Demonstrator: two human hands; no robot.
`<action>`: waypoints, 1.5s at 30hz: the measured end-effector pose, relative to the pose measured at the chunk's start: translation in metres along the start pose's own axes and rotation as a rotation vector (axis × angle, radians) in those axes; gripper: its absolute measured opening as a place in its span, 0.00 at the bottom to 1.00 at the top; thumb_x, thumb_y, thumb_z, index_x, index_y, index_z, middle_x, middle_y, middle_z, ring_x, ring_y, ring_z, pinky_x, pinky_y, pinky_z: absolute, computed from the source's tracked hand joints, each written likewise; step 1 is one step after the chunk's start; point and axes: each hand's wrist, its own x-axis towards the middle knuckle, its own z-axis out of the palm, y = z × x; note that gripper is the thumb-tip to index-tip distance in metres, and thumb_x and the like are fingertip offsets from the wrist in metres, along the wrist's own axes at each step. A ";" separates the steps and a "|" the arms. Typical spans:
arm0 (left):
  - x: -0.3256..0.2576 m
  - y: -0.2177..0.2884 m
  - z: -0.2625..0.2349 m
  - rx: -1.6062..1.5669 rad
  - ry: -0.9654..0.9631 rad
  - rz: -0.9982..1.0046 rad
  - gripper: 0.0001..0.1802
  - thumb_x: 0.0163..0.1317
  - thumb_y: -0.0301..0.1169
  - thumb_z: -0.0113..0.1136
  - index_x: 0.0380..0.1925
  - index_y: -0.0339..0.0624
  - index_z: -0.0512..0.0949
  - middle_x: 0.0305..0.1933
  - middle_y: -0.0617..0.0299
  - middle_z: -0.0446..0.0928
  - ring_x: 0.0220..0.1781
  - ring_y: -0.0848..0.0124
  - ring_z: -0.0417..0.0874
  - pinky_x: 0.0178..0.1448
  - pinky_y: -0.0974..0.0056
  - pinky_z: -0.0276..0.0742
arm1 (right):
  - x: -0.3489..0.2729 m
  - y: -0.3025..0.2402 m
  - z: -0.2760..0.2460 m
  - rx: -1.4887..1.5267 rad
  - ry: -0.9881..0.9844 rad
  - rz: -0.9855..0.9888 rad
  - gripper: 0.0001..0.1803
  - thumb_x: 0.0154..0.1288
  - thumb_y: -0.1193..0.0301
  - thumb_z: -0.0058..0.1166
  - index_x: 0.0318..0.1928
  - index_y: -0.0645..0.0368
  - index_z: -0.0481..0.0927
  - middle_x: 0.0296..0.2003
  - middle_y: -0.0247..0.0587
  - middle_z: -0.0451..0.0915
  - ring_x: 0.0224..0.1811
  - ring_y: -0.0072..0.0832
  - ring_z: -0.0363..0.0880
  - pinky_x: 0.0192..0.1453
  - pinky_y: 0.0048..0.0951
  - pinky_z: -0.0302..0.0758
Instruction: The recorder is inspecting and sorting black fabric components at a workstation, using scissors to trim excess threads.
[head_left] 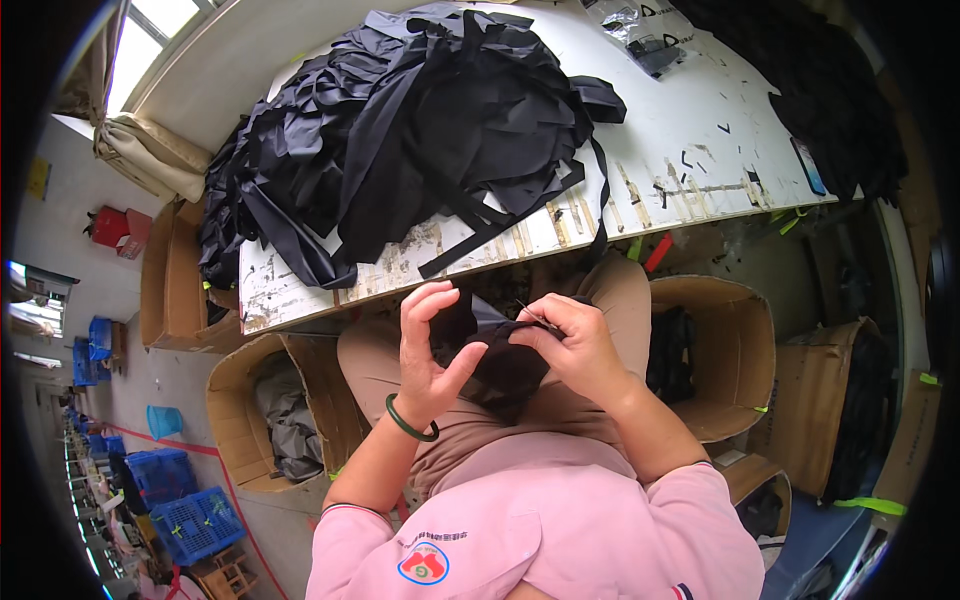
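In my lap, between both hands, hangs a piece of black cloth point(505, 375). My right hand point(580, 345) is closed, with thumb and forefinger pinched on the cloth's upper edge. A thin, pointed sliver shows at those fingertips, too small to name. My left hand point(430, 355) is open beside the cloth, with thumb and fingers spread apart; its thumb is close to the cloth's left side. A green bangle point(411, 420) circles my left wrist. Just beyond my hands, a large heap of black fabric pieces and straps point(430, 130) lies on the white table.
The white table point(660, 140) has a worn, tape-marked front edge above my knees. A clear plastic bag point(645, 35) and more black fabric point(830, 90) lie on its right. Cardboard boxes stand left point(235, 400) and right point(735, 370) of my legs. Blue crates point(195, 525) sit farther left.
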 end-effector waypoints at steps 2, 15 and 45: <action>0.005 0.000 -0.005 -0.014 -0.054 -0.007 0.15 0.54 0.30 0.65 0.42 0.39 0.79 0.59 0.50 0.67 0.63 0.57 0.66 0.68 0.56 0.58 | 0.000 0.000 -0.002 0.021 -0.013 -0.017 0.07 0.53 0.78 0.64 0.32 0.63 0.79 0.25 0.37 0.76 0.26 0.22 0.71 0.29 0.23 0.67; -0.025 -0.017 0.018 -0.835 -0.082 -0.573 0.05 0.64 0.23 0.55 0.39 0.37 0.75 0.41 0.65 0.75 0.41 0.80 0.74 0.49 0.75 0.70 | -0.003 0.003 0.002 -0.012 -0.096 -0.103 0.07 0.54 0.77 0.63 0.32 0.64 0.78 0.25 0.38 0.74 0.25 0.26 0.70 0.29 0.25 0.67; -0.022 -0.016 0.005 -0.652 -0.142 -0.406 0.06 0.55 0.15 0.57 0.28 0.37 0.74 0.37 0.60 0.74 0.44 0.72 0.77 0.55 0.67 0.71 | 0.003 0.022 -0.005 -0.117 0.094 -0.019 0.16 0.62 0.66 0.60 0.42 0.65 0.74 0.39 0.43 0.72 0.36 0.36 0.75 0.42 0.30 0.73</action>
